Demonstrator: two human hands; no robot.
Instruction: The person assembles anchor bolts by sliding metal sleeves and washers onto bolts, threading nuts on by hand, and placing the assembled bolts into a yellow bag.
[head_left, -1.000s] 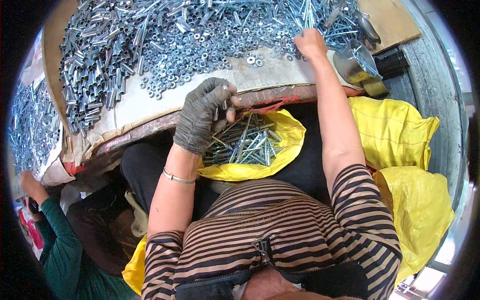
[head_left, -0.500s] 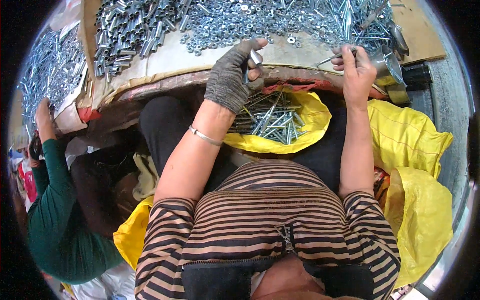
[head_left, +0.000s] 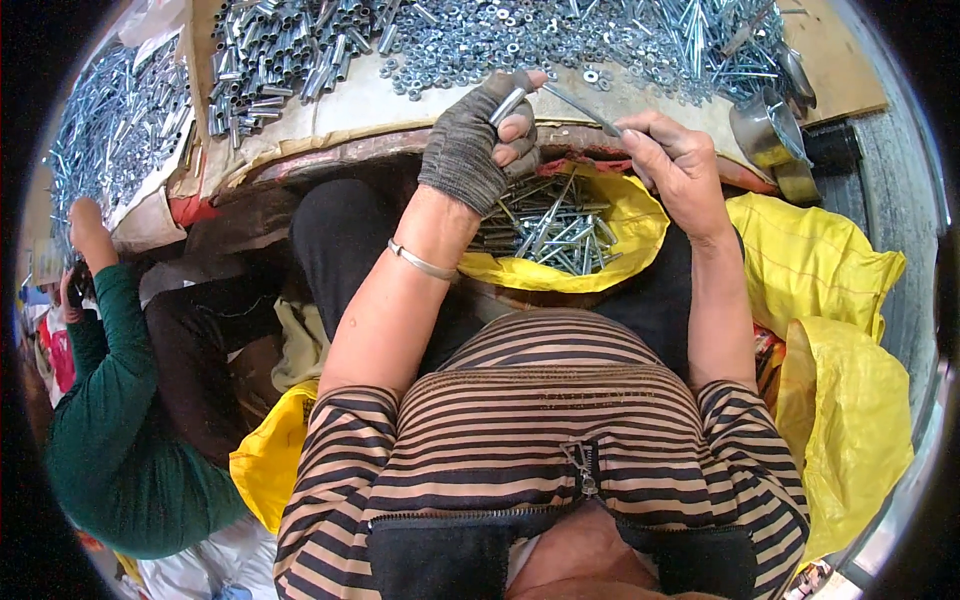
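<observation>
My left hand [head_left: 470, 145], in a grey knitted glove with bare fingertips, is closed around a short shiny metal sleeve [head_left: 508, 106]. Between the thumb and fingers of my bare right hand [head_left: 682, 170] is a long thin metal bolt [head_left: 578, 105]. It slants up to the left, and its far end reaches my left fingertips; whether it touches them I cannot tell. Below both hands, an open yellow woven sack [head_left: 640, 250] holds many bolt-and-sleeve pieces [head_left: 570, 235]. My left palm side is partly hidden.
Along the worktable lie heaps of metal sleeves [head_left: 290, 60], nuts and washers [head_left: 480, 45] and long bolts [head_left: 715, 45]. A metal cup [head_left: 760, 130] stands at the right edge. More yellow sacks [head_left: 815, 255] lie right. At left, a green-sleeved co-worker's hand [head_left: 90, 235] is at the table.
My right hand has come left and slightly down with the bolt, bringing its end up to my left hand. The left hand has turned slightly, still holding the sleeve.
</observation>
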